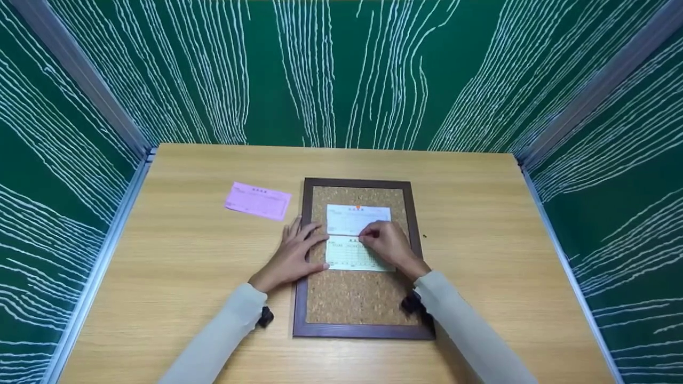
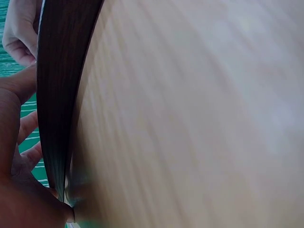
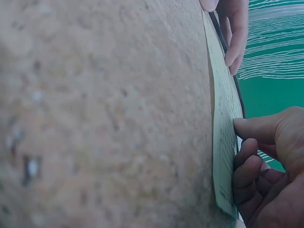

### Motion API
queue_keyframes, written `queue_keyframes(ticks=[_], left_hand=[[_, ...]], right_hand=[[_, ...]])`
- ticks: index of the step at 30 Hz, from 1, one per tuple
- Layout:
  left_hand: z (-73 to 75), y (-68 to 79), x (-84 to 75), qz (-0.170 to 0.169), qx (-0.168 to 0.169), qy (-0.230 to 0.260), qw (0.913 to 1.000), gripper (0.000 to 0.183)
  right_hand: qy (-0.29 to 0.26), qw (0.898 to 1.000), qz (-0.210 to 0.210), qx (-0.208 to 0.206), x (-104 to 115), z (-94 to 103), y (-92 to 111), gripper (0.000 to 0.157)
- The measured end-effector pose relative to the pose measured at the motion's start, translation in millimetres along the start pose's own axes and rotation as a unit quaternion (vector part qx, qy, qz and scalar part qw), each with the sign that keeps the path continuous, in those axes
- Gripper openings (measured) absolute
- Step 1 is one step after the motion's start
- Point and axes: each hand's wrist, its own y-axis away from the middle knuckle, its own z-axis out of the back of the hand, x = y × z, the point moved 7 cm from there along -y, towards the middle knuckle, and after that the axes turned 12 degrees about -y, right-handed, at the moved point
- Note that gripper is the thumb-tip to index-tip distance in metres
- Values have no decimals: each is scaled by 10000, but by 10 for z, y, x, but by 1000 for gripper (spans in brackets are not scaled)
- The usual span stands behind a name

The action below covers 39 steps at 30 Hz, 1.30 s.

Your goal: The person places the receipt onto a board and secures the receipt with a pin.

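Note:
A framed corkboard (image 1: 363, 298) lies flat with a white slip (image 1: 347, 220) on it, an orange push pin (image 1: 358, 207) at that slip's top. Directly below is a pale green printed slip (image 1: 347, 256), also in the right wrist view. My right hand (image 1: 388, 242) has thumb and fingers pinched at the green slip's top middle; a push pin there is mostly hidden by the fingertips. My left hand (image 1: 296, 250) spreads over the frame's left side, index finger and thumb tips at the green slip's left edge. In the left wrist view, the dark frame (image 2: 61, 95) crosses beside that hand.
A pink slip (image 1: 259, 201) lies on the wooden table (image 1: 187, 266), left of the board. Right of the frame is a small dark speck (image 1: 425, 236). Green walls (image 1: 341, 69) with white wavy lines enclose the table's back and sides.

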Motion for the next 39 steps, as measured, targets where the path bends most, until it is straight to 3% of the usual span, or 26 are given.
queue_keyframes(ticks=[7,12,20,28,33,39], left_hand=[[-19,13,25,102,73,-22,9999,71],[-24,9,20,114,95,-9,9999,70],[0,0,-4,61,41,10,10000,70],[-4,6,6,91,65,-18,9999,72],[-17,0,7,109,74,-12,9999,72],[-28,2,18,177,172,-2,9997,72]], right_hand=[[-114,9996,-182,189,20,-8,-27,12],[-388,9972,-535,357,8,6,-77,14],[-322,9948,-850,451,11,12,-115,15],[182,9994,-86,282,70,-15,-18,13],[-161,9994,295,73,56,80,43,10],[-462,9944,803,-506,37,359,136,8]])
